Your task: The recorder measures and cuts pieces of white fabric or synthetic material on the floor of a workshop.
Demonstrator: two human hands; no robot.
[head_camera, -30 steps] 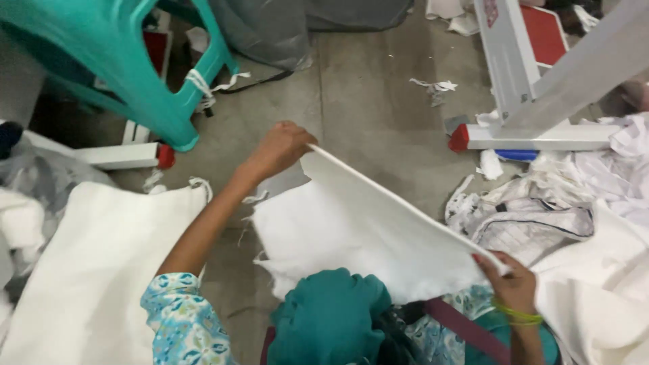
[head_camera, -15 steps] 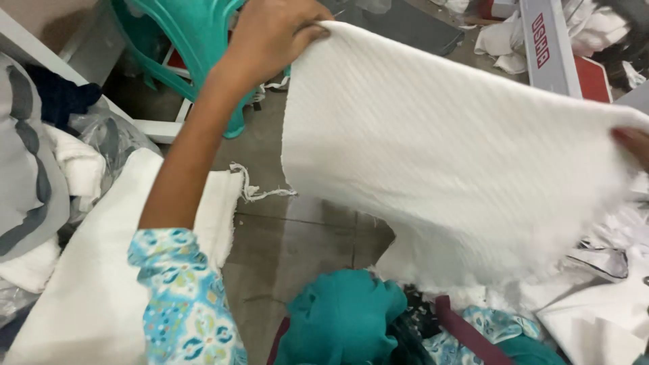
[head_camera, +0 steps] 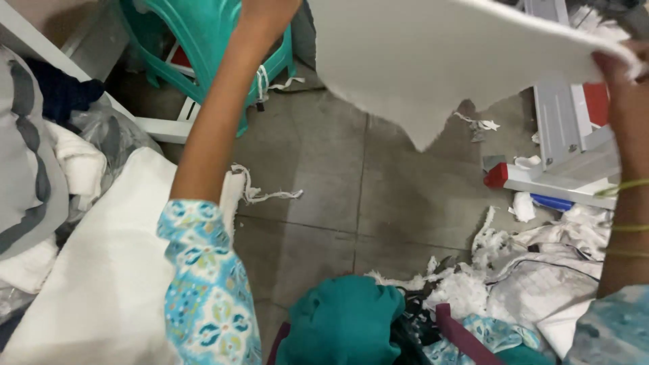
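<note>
- light: indoor, moderately bright, diffuse, from above; no hard highlights.
- shadow: soft dark patch on the tiled floor (head_camera: 378,196) directly under the raised white cloth (head_camera: 446,61).
- white cloth nearly blown out, weave barely visible; white pile (head_camera: 101,284) at left also washed.
- blur: left forearm (head_camera: 216,115) and cloth edge slightly smeared.
- focus: floor scraps fairly sharp; teal bundle (head_camera: 345,324) at bottom soft.
- corners dim, dark behind the teal stool (head_camera: 196,40).

Left hand (head_camera: 270,8) is mostly cut off by the top edge, so its grip is anyone's guess. White cloth (head_camera: 433,61) runs out of frame above both hands. Right hand (head_camera: 625,57) is blurry, half lost at the right edge.
</note>
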